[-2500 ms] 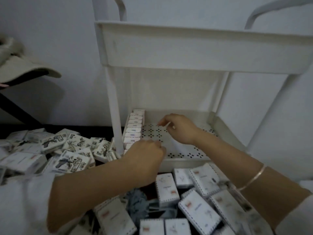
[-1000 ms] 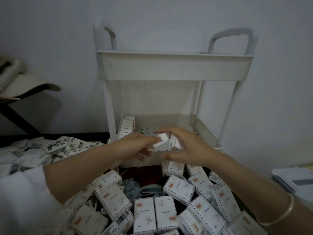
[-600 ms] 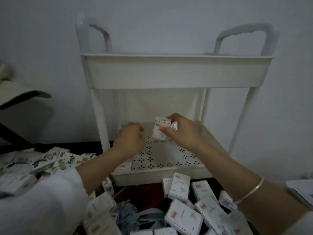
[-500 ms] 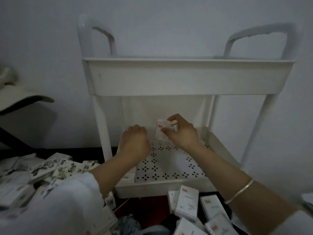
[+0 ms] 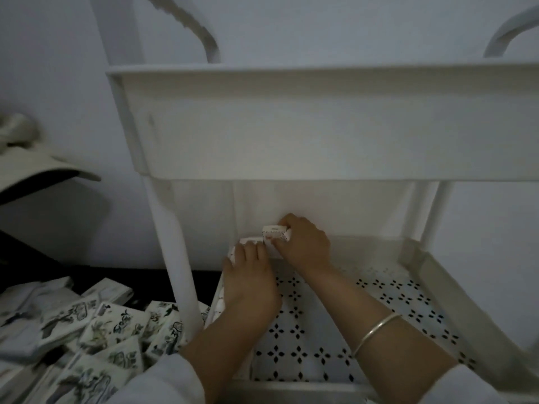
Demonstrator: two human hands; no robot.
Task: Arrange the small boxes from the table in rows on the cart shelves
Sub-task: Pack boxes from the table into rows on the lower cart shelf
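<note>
The dim, grainy light blurs the print on every carton, and the top of the frame cuts off both arched handles of the white plastic cart (image 5: 178, 258). Its deep, smooth-walled upper shelf (image 5: 291, 126) hides the back of the lower shelf (image 5: 393, 293), a flat tray pierced with small four-petal holes and edged by a raised rim.

The left grip (image 5: 250, 281) covers most of a row of boxes (image 5: 247, 239) standing along the lower shelf's left edge. Only the far box and slivers of the near ones show past the palm. Its fingers lie fairly straight on top of the row, apparently pressing it rather than clasping it.

The right grip (image 5: 303, 243) pinches one small box (image 5: 275, 233), thumb beneath and fingers above. This white rectangular carton has a dotted border and sits at the far left corner of the shelf, touching the end of the row. A thin metal bangle (image 5: 376, 330) circles that wrist.

Left of the cart post, loose boxes (image 5: 116, 328) with inky drawings lie jumbled on the dark worktop (image 5: 140, 274), some cut off by the frame. A pale cap brim (image 5: 43, 173) juts in further left.
</note>
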